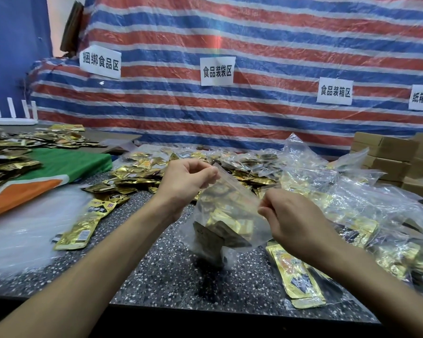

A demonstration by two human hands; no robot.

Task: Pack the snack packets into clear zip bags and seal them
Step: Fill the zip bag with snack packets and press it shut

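A clear zip bag (226,215) hangs above the speckled table (171,272), holding several gold snack packets. My left hand (186,184) pinches the bag's top strip at its upper left end. My right hand (293,220) pinches the same strip at its lower right end. The strip runs slanted between the two hands. Whether the zip is closed along its length cannot be told. Loose gold snack packets (137,176) lie in a heap beyond the bag. One long gold packet (83,228) lies flat to the left.
Filled clear bags (366,215) pile up at the right, with more gold packets (296,281) under plastic near the front edge. Cardboard boxes (388,154) stand at the far right. A green and orange cloth (59,172) and a striped tarp (230,106) border the table.
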